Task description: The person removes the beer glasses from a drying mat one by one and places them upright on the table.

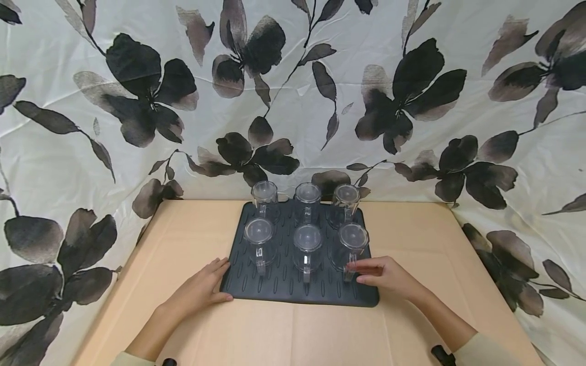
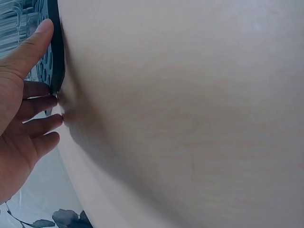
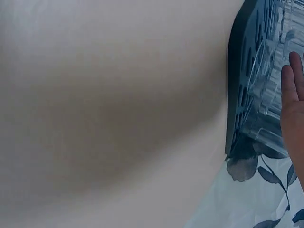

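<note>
From where I stand, the person's left hand (image 1: 197,287) lies at the left edge of a dark ribbed mat (image 1: 284,294), fingers loosely extended and touching that edge, thumb reaching out by the near corner. The right hand (image 1: 393,277) is at the other side of the mat, its fingers fairly straight, with the fingertips right at the handle of the front right mug (image 1: 353,236); I can't tell how firmly they meet the glass.

That mug is one of six clear glass ones on the mat, set in two rows of three, seemingly with their bases up. Beside it are the front middle mug (image 1: 308,238) and the front left mug (image 1: 259,231), all three handles pointing toward the person. Behind stand the back left mug (image 1: 264,192), the back middle mug (image 1: 308,193) and the back right mug (image 1: 346,194).

The mat rests on a pale tan worktop (image 1: 293,333), near its far edge. Light sleeves (image 1: 487,351) end above both wrists. All around hangs a white cloth (image 1: 183,173) printed with dark flowers and leaves.
</note>
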Available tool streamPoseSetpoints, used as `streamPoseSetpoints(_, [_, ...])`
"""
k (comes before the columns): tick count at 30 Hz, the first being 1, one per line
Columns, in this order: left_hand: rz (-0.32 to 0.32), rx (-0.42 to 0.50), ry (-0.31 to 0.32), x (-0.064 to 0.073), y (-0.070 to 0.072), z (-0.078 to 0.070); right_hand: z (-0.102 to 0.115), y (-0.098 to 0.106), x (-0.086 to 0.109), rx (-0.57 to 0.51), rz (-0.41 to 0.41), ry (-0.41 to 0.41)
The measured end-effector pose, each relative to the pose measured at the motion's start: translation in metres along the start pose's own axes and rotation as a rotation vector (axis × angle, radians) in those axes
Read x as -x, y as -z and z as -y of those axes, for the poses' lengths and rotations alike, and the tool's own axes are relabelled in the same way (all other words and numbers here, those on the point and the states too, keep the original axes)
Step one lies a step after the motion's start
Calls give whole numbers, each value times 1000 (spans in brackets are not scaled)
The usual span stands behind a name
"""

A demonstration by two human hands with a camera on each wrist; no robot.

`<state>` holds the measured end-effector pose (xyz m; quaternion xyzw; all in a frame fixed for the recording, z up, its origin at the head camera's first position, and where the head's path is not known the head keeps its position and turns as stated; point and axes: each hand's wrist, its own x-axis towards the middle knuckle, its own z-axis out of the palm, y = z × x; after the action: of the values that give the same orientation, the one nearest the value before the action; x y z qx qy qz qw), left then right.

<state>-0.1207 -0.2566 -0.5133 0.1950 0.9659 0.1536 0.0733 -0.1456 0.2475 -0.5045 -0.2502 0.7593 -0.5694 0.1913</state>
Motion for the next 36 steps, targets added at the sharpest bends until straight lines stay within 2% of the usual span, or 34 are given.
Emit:
streamPoseSetpoints(10, [23,14,21,0,1,0,-6,-11,-6,-45,-18,41])
streamPoseSetpoints(19, [30,25,32,-1,1,-2,-9,-23,-9,-47,-73,92])
streamPoseSetpoints(36, [27,16,38,-2,2,-5,-8,-32,-10,18,-161,51])
